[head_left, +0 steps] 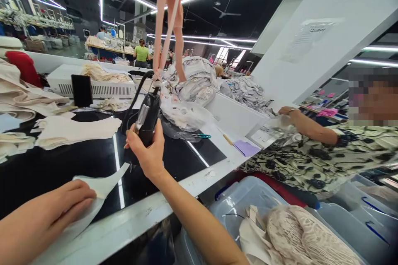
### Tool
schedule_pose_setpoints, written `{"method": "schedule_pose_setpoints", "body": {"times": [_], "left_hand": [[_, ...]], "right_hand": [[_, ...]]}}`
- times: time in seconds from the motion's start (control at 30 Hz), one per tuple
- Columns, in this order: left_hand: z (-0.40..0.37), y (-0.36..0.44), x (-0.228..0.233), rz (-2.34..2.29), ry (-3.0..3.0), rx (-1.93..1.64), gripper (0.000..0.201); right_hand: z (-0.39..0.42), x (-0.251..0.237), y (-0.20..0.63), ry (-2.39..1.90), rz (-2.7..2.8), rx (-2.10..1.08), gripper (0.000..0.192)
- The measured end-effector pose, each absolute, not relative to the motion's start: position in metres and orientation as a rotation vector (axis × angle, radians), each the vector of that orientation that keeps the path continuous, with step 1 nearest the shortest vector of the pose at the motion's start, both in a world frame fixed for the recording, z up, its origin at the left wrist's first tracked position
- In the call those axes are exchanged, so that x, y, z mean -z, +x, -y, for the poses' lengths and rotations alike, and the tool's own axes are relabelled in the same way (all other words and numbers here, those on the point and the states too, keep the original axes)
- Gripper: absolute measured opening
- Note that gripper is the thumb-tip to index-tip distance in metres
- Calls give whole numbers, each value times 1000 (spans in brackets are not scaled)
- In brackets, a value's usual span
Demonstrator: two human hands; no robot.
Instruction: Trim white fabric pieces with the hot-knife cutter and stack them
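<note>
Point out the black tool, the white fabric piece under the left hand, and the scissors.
black tool (pixel 148 119): head view, on its body above the right hand's grip.
white fabric piece (pixel 104 186): head view, on its bare upper part.
scissors (pixel 202 136): head view, on the teal handles.

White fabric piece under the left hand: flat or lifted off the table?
Flat. The white fabric piece lies spread on the black tabletop, pinned under the left hand.

Two bare forearms, no sleeves, bare hands, left hand (pixel 66 203), right hand (pixel 149 151)
</note>
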State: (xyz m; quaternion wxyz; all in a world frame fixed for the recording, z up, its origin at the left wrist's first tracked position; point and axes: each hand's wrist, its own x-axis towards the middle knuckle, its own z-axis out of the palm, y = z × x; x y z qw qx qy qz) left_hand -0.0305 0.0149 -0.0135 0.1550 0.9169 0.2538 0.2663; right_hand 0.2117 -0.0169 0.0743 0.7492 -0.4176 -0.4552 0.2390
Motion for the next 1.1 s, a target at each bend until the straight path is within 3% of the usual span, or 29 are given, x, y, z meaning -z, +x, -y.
{"method": "schedule_pose_setpoints", "body": {"times": [0.1, 0.23, 0.4, 0.57, 1.1], "left_hand": [[-25, -22, -28, -681, 2667, -515, 31], [-36, -2, -56, -622, 2784, -507, 15], [-50, 19, -56, -486, 2667, -242, 42], [-62, 28, -54, -408, 2560, -43, 51], [-68, 33, -60, -408, 2560, 124, 38]], "right_hand": [[23, -77, 216, -890, 996, -537, 32], [20, -76, 222, -855, 975, -490, 31], [17, -77, 219, -815, 987, -501, 30], [16, -79, 214, -813, 983, -508, 29], [10, -73, 200, -811, 1013, -552, 29]]}}
